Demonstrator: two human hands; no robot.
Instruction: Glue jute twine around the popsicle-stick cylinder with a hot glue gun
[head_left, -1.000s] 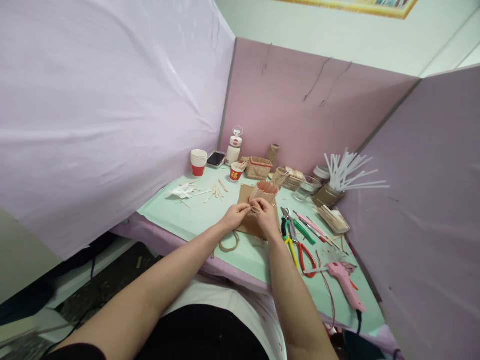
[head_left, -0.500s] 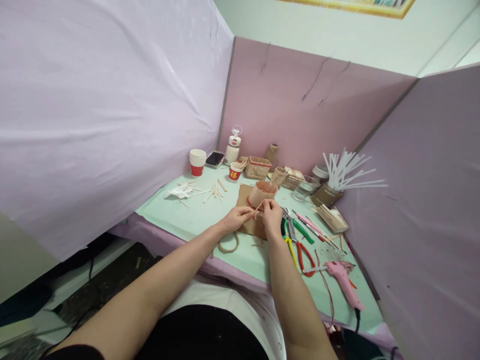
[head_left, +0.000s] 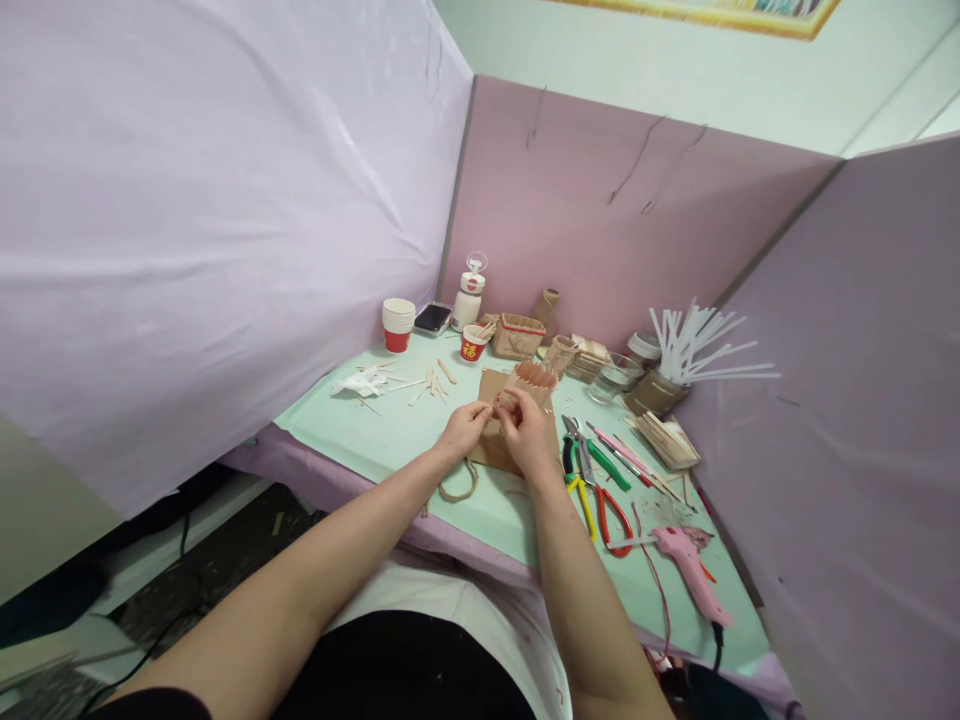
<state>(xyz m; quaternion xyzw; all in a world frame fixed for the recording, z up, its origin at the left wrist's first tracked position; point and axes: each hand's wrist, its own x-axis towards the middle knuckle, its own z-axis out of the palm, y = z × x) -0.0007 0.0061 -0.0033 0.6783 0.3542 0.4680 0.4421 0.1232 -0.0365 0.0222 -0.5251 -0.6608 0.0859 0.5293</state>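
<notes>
Both hands meet over a brown cardboard sheet (head_left: pixel 496 450), fingertips together. My left hand (head_left: pixel 466 428) is closed in a pinch at the left, and my right hand (head_left: pixel 521 425) pinches right beside it. Whatever lies between the fingers is too small to make out. Just behind them stands a round holder of upright wooden sticks (head_left: pixel 534 376), partly covered by my right hand. A loop of twine (head_left: pixel 459 496) lies near the table's front edge, below my left hand.
Pliers with red handles (head_left: pixel 615 522), green-handled cutters (head_left: pixel 609 466) and a pink glue gun (head_left: pixel 691 572) lie to the right. Loose sticks (head_left: pixel 435 385), white tissue (head_left: pixel 361 382) and paper cups (head_left: pixel 398 325) are at the left. White glue sticks (head_left: pixel 694 345) stand at the back right.
My right hand has moved left and slightly away from me, closer to my left hand. The thin stick seen between the fingers before no longer shows clearly.
</notes>
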